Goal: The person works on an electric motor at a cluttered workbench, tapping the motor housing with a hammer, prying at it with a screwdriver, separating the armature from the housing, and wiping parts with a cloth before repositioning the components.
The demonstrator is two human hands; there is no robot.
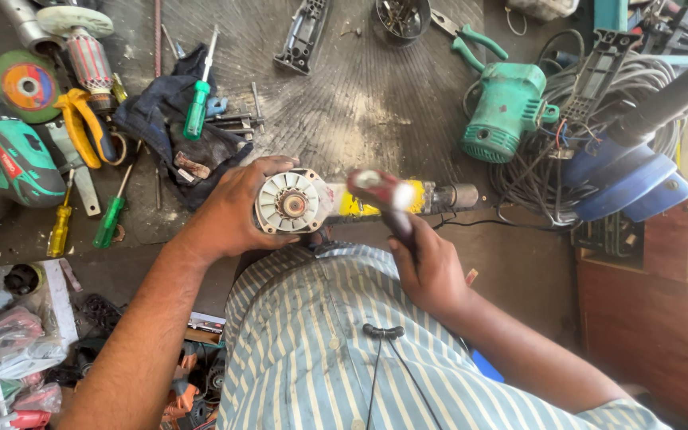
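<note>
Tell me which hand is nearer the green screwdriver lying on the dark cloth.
Left. The left hand grips the motor just below the green screwdriver; the right hand holds a red-handled tool farther off to the right.

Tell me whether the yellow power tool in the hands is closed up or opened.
Opened: the yellow power tool lies with its end cover off, white fan exposed beside the left hand.

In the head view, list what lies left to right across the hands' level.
Yellow-handled screwdriver → green-handled screwdriver → left hand → finned motor end → red-handled tool in the right hand → coiled grey cable → blue housing.
</note>
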